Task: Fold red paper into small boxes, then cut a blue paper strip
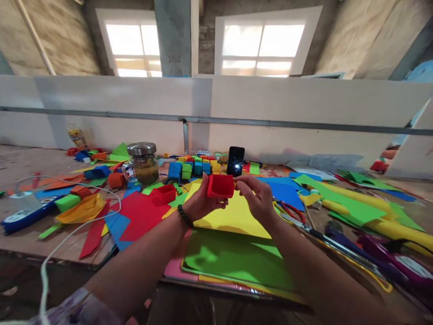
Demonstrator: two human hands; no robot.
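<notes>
A small red paper box [221, 186], with its open side facing me, is held up over the middle of the table. My left hand [201, 199] is closed around its left side and underside, the thumb at the upper left edge. At the box's right edge, my right hand [260, 201] pinches with thumb and forefinger. Below both hands lies a yellow sheet [233, 216] on top of a green sheet [230, 257]. A second red box [163, 194] sits on a cut red sheet [140, 214] to the left.
Small coloured blocks [189, 168] cluster behind, beside an upright phone [236, 161]. A lidded glass jar [144, 164] stands back left. Scissors [291, 212], a box cutter [331, 239] and a purple tool [395, 257] lie right. A white cable [72, 231] crosses the left side.
</notes>
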